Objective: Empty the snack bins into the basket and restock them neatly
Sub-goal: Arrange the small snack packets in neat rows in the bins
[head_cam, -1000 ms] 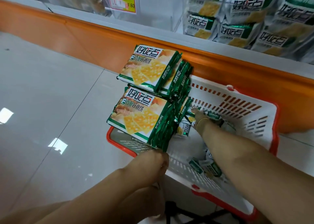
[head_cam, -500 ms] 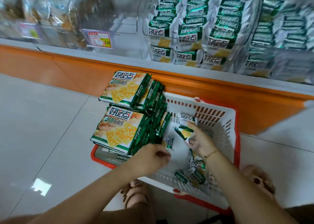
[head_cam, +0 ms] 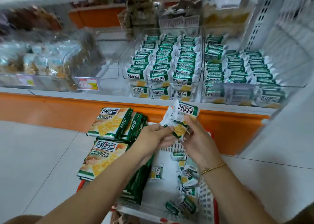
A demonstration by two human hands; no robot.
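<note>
Far left: clear plastic shelf bins [head_cam: 42,62] holding brown snacks, too blurred to identify. Next along, a red-and-yellow price tag [head_cam: 88,85] on a bin front. Below that, the orange shelf base [head_cam: 51,108] over a grey tiled floor [head_cam: 34,155]. Two stacks of large green-and-yellow cracker bags [head_cam: 108,123] sit at the left end of the white slotted plastic basket with a red rim [head_cam: 206,196], one stack behind the other. Left hand [head_cam: 153,137] is above the basket, fingers curled, pinching the lower left edge of a small bunch of green-and-white cracker packets [head_cam: 184,112]. Right hand [head_cam: 198,138], thin gold bracelet [head_cam: 213,168] on the wrist, has thumb and fingers pinching the same bunch from the right. The bunch is held in the air over the basket's far end, just below the shelf edge. Loose packets of the same kind [head_cam: 186,178] lie scattered on the basket floor under the right forearm. Upper right: a pair of clear stocked bins [head_cam: 122,62] side by side on the shelf, packed with rows of matching packets [head_cam: 163,62] standing on edge.
</note>
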